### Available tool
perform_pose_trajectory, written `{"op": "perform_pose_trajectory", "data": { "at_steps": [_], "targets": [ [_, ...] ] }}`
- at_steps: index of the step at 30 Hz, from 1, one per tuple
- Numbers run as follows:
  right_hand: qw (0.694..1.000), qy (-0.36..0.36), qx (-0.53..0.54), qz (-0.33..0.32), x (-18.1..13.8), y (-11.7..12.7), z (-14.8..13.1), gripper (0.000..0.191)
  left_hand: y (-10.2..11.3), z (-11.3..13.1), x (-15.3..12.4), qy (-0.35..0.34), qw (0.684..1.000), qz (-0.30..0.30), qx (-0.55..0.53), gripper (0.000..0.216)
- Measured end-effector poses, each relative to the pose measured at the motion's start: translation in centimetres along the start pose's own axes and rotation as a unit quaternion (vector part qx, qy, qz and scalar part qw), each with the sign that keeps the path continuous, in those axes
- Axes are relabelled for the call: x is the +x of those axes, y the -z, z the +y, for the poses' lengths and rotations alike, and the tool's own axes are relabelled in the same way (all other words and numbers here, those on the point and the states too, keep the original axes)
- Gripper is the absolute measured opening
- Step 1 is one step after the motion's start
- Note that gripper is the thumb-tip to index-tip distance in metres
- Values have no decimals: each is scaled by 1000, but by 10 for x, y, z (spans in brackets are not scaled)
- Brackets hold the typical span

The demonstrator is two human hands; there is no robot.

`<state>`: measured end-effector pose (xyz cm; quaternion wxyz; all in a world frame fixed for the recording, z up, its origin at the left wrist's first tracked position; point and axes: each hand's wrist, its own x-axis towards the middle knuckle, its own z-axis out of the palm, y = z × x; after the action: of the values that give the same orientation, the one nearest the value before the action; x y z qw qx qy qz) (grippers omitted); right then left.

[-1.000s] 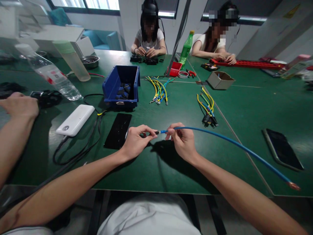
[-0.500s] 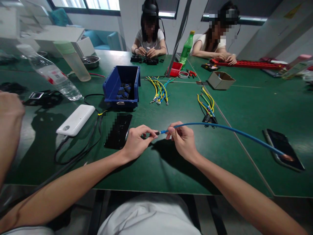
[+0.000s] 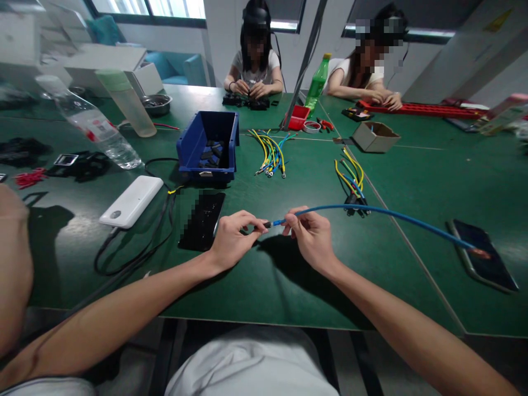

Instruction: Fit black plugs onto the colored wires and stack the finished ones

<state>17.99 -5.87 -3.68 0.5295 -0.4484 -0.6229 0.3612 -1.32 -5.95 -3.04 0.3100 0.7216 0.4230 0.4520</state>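
My right hand (image 3: 312, 238) pinches a long blue wire (image 3: 396, 216) near its left end; the wire arcs right and its bare copper tip hangs over a phone (image 3: 482, 259). My left hand (image 3: 233, 239) is closed in a pinch on a small dark terminal (image 3: 266, 224) at the wire's left tip. Both hands hover just above the green table (image 3: 268, 286), close to its near edge, almost touching each other.
A blue bin (image 3: 208, 146) of black parts, loose wire bundles (image 3: 270, 154) and wired black connectors (image 3: 357, 203) lie beyond my hands. A black phone (image 3: 202, 220), white power bank (image 3: 132, 201) and bottles (image 3: 97, 132) lie left. Another person's arm (image 3: 12, 264) is at far left; two people sit opposite.
The wire's free right end has swung up and away from the table's near edge to above the phone. The neighbour's hand at left has pulled back toward the near edge.
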Motion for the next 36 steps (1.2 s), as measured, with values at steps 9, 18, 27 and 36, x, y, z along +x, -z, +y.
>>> {"op": "perform_pose_trajectory", "data": {
  "at_steps": [9,18,27,36],
  "targets": [
    [999,-42,29,-14,1,-1,5,24,-2,-6,1,80,996,-20,-25,4],
    [998,-54,25,-23,2,-1,5,25,-3,-6,1,74,997,-21,-10,5],
    [997,-63,25,-30,1,-3,5,28,-2,-5,0,61,998,-19,11,6],
    [995,-81,20,-51,2,-4,5,28,-2,-2,2,59,997,-53,9,10]
  ]
}}
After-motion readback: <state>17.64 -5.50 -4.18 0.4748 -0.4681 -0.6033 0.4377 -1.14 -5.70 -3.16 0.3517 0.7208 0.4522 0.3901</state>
